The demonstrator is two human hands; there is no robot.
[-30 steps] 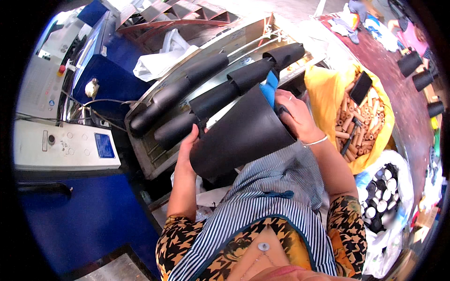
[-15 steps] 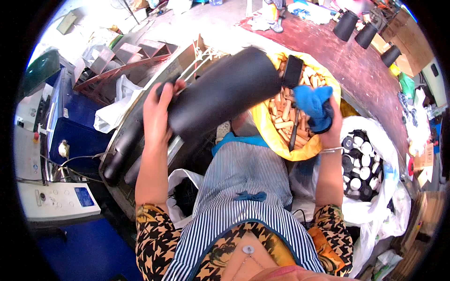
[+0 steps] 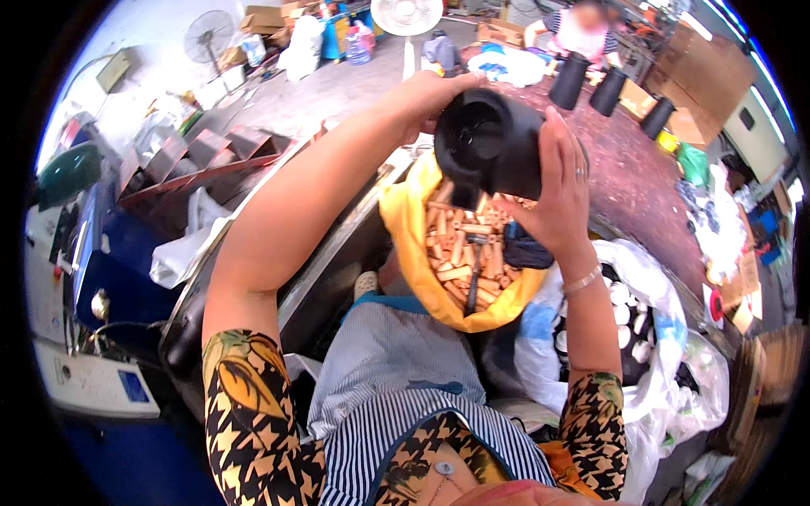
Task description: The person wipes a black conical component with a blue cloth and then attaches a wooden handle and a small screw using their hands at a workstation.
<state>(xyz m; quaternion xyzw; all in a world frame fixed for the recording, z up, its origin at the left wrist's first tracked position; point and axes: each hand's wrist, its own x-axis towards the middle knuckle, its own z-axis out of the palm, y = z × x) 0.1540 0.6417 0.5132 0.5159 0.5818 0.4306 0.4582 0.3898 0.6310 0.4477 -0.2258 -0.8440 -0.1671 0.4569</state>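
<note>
A black cylindrical vessel is held up in front of me above a yellow bag, its hollow round end turned toward me. A black tab sticks down from that end. My left hand grips the vessel's far left side, its fingers partly hidden. My right hand is wrapped against the right side, fingers up and thumb below. Beneath, the yellow bag holds many tan wooden-looking pegs. A thin dark tool lies on them, and a dark blue cloth-like bundle rests by my right wrist.
A white bag of black and white round caps stands right of the yellow bag. Several black vessels stand on the far reddish surface, with a person behind. Blue machinery and a metal rack are at left.
The vessel has moved up and right and turned its hollow end toward me. My left hand has reached farther across. My right hand has let go of the blue cloth and taken the vessel.
</note>
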